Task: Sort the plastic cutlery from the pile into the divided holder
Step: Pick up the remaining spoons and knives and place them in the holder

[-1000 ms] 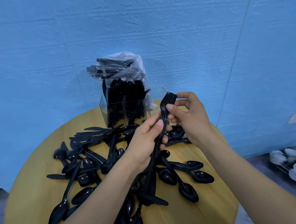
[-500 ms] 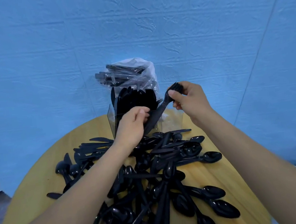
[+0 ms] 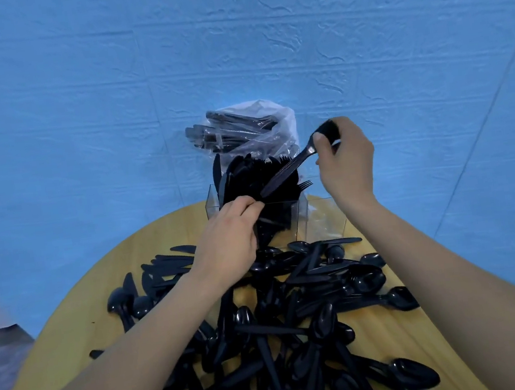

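Black plastic spoons and knives lie heaped (image 3: 302, 320) just before the clear divided holder (image 3: 302, 218). My left hand (image 3: 232, 240) pinches at the holder's packed cutlery while my right hand (image 3: 343, 160) grips a bundle of black forks (image 3: 286, 171) slanted above it. That crammed compartment could snag the handles and spill forks behind the holder.

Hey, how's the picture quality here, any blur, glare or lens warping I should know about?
Head view: wide-angle warping bends the wall seams and the round table edge; lighting is soft and even, with faint shadows. Motion blur smears the fork heads in the right hand. The black cutlery pile merges into one dark mass, with small glints on spoon bowls. The clear holder shows mostly by its edges.
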A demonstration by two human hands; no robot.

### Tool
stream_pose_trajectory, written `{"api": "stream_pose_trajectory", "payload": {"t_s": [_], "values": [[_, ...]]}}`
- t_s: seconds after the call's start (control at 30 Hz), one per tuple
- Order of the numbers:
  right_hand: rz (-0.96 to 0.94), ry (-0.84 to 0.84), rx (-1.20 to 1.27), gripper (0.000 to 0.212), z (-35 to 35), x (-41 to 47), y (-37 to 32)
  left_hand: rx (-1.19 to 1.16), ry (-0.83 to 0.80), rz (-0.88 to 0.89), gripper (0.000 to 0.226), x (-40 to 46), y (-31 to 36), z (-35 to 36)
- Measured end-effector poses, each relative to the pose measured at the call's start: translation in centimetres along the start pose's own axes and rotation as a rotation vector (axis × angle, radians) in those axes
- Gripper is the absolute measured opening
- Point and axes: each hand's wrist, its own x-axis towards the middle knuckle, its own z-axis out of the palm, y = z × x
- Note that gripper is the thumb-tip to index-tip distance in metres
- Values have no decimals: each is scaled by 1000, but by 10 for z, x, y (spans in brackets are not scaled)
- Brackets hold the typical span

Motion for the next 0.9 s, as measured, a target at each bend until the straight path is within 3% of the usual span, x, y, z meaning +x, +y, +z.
{"api": "stream_pose_trajectory", "payload": {"t_s": [0.13, 0.27, 0.43, 0.67, 0.9], "values": [[-327, -96, -161, 22, 12, -17, -8, -13, -2, 4, 50, -1, 0, 0], [-405, -173, -243, 27, 25, -26, 4, -7, -10, 7, 51, 0, -1, 0], [-506, -218, -588, 36, 38, -39, 19, 21, -33, 1, 52, -1, -1, -1], [-329, -397, -610, 55, 2, -58, 12, -38, -147, -68, 55, -9, 7, -8], [70, -546, -546, 33, -78, -117, 38, -294, -295, -155, 49, -81, 42, -30]]}}
